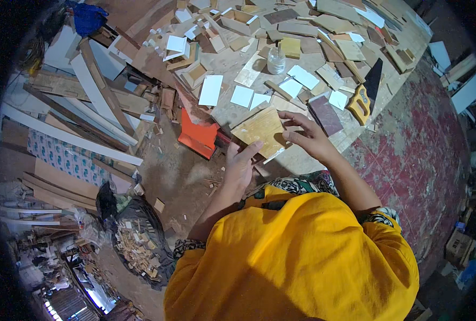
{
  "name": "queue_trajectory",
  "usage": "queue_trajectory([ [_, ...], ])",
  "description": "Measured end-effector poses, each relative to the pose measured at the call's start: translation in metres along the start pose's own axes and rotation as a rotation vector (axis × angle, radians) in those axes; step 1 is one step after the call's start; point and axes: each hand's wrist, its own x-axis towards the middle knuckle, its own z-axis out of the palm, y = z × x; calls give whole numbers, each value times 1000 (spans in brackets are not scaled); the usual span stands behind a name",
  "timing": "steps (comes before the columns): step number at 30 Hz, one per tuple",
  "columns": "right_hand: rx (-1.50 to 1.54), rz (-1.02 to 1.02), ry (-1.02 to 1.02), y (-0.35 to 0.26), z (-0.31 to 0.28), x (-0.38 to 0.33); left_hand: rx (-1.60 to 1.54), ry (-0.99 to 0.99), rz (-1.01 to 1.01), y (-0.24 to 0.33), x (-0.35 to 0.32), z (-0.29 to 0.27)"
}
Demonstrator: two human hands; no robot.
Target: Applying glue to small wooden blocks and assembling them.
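Observation:
Above the near edge of the worktable [302,152], a flat yellowish wooden board [258,135] is held tilted between my two hands. My left hand [240,165] is closed on its lower left side, thumb lying over the top face and the other fingers mostly hidden beneath. At the right edge, my right hand [308,136] has its thumb and fingers bent against the wood. Just beyond that hand lies a dark reddish-brown board [325,115]. A handsaw [360,105] with a yellow handle and dark blade rests farther right.
A clear jar [276,62] stands among scattered wood offcuts and white panels [211,90]. Small open wooden boxes [239,21] sit at the back. An orange object [198,134] is left of the table. Long planks [96,85] pile up at left, above a dark sack of wood scraps [136,246].

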Motion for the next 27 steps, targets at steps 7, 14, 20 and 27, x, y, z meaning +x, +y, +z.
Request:
queue_trajectory([
  [7, 19, 30, 21, 10, -2, 0, -183, 132, -64, -5, 14, -23],
  [14, -180, -71, 94, 14, 7, -5, -268, 148, -95, 4, 15, -23],
  [20, -552, -291, 190, -5, 31, 0, -354, 170, -69, -1, 18, -15],
  [27, -642, -324, 288, 4, 54, 11, -361, 174, -20, -11, 22, -12],
])
